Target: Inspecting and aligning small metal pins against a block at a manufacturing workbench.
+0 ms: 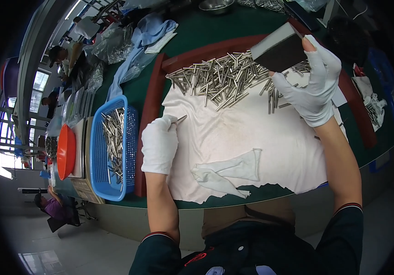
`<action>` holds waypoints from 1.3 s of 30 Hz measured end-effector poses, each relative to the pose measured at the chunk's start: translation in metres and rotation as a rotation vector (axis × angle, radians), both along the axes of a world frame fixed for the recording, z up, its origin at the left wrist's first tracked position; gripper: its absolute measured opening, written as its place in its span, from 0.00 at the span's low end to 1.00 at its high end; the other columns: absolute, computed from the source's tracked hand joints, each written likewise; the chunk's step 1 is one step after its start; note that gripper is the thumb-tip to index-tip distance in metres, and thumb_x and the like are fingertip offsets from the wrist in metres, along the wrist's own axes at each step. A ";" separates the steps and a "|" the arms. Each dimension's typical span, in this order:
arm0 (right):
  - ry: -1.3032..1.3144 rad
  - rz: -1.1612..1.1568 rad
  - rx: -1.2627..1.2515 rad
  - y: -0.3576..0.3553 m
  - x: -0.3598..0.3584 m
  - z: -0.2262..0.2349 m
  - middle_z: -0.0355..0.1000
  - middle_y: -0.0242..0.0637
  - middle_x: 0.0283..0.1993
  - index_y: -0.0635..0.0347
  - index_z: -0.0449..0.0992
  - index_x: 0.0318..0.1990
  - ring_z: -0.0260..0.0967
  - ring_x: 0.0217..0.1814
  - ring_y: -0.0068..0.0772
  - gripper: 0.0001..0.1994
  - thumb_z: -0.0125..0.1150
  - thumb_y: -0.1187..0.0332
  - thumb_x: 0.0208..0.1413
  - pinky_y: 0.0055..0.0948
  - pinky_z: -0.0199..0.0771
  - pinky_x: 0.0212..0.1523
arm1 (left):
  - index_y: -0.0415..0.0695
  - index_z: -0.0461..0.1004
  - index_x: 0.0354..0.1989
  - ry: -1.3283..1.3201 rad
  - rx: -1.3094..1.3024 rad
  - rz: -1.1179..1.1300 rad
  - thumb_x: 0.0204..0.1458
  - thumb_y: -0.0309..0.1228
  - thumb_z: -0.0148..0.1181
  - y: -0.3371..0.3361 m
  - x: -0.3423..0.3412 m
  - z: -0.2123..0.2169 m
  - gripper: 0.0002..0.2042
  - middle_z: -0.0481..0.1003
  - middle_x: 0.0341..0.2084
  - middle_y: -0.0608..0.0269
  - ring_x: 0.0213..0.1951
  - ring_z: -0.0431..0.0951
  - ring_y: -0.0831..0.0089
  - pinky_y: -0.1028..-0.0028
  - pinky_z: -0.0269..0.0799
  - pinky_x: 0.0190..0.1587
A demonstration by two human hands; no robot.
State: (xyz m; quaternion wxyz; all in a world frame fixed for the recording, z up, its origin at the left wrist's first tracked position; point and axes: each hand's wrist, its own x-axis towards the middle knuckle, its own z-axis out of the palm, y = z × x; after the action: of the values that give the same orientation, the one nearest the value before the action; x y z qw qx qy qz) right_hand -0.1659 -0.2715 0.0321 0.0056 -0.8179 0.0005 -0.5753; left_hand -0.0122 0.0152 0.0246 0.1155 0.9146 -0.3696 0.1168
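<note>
My left hand [159, 144], in a white glove, is closed on a short metal pin [182, 119] whose end sticks out past the fingers. It is above the left side of a pale cloth [279, 151]. My right hand [314, 85] wears a white glove with bare thumb and fingertip showing, and grips a dark rectangular block [280, 51] with a light grey side, raised over the far right of the cloth. A large heap of shiny metal pins [224, 78] covers the far part of the cloth, partly hidden behind the block. Several looser pins [272, 98] lie below it.
A dark red wooden frame [152, 105] borders the cloth. Left of it stands a blue plastic basket [97, 156] with pins inside. A crumpled white glove [233, 172] lies near the front edge. Farther left are an orange bowl [66, 151] and other people at work.
</note>
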 end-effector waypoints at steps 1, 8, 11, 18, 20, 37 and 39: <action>-0.009 0.039 0.005 -0.005 -0.001 -0.003 0.58 0.39 0.53 0.59 0.59 0.60 0.57 0.54 0.36 0.43 0.76 0.68 0.32 0.27 0.65 0.51 | 0.37 0.77 0.35 0.014 -0.125 -0.023 0.48 0.22 0.57 0.002 -0.004 0.007 0.07 0.77 0.24 0.53 0.26 0.78 0.66 0.74 0.71 0.31; -0.153 -0.087 -0.040 -0.021 -0.009 0.003 0.58 0.37 0.50 0.60 0.61 0.58 0.61 0.50 0.33 0.43 0.78 0.64 0.30 0.25 0.68 0.46 | 0.36 0.75 0.39 -0.103 -0.604 0.294 0.53 0.21 0.55 0.073 -0.024 0.065 0.07 0.75 0.25 0.64 0.26 0.73 0.82 0.83 0.68 0.29; -0.201 -0.084 -0.040 -0.022 -0.005 0.003 0.58 0.38 0.50 0.62 0.62 0.57 0.62 0.49 0.32 0.42 0.78 0.65 0.30 0.24 0.69 0.44 | 0.37 0.75 0.36 -0.173 -0.111 0.418 0.53 0.23 0.51 0.133 0.010 0.060 0.06 0.76 0.25 0.55 0.26 0.76 0.67 0.73 0.70 0.30; -0.207 -0.071 0.117 -0.023 -0.008 -0.004 0.61 0.37 0.49 0.60 0.64 0.56 0.61 0.50 0.34 0.40 0.77 0.64 0.30 0.28 0.66 0.49 | 0.40 0.75 0.34 -0.172 0.268 0.375 0.51 0.27 0.51 0.138 0.019 0.062 0.08 0.76 0.29 0.47 0.35 0.77 0.50 0.61 0.71 0.39; -0.199 -0.106 0.150 -0.025 -0.006 -0.006 0.61 0.37 0.49 0.60 0.64 0.56 0.60 0.51 0.35 0.40 0.77 0.62 0.31 0.28 0.66 0.49 | 0.39 0.75 0.36 -0.212 0.090 0.387 0.52 0.26 0.52 0.112 0.018 0.073 0.07 0.77 0.29 0.49 0.33 0.77 0.54 0.64 0.71 0.37; -0.191 -0.082 0.188 -0.030 -0.001 -0.017 0.61 0.34 0.48 0.60 0.66 0.55 0.58 0.48 0.36 0.40 0.74 0.58 0.29 0.36 0.62 0.48 | 0.37 0.76 0.26 0.067 0.157 -0.470 0.39 0.28 0.55 -0.189 -0.053 0.000 0.08 0.76 0.24 0.46 0.30 0.77 0.52 0.62 0.72 0.35; -0.168 -0.092 0.188 -0.028 -0.002 -0.015 0.62 0.37 0.49 0.60 0.65 0.56 0.59 0.49 0.37 0.40 0.75 0.61 0.29 0.34 0.63 0.48 | 0.39 0.76 0.21 -0.033 0.140 -0.477 0.37 0.26 0.55 -0.196 -0.046 -0.010 0.05 0.75 0.22 0.47 0.28 0.77 0.52 0.61 0.72 0.33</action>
State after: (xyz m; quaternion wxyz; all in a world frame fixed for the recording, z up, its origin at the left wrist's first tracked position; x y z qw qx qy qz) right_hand -0.1677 -0.2991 0.0173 0.0559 -0.7620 0.0915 -0.6387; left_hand -0.0586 -0.1805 0.0145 0.0700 0.8051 -0.5842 0.0755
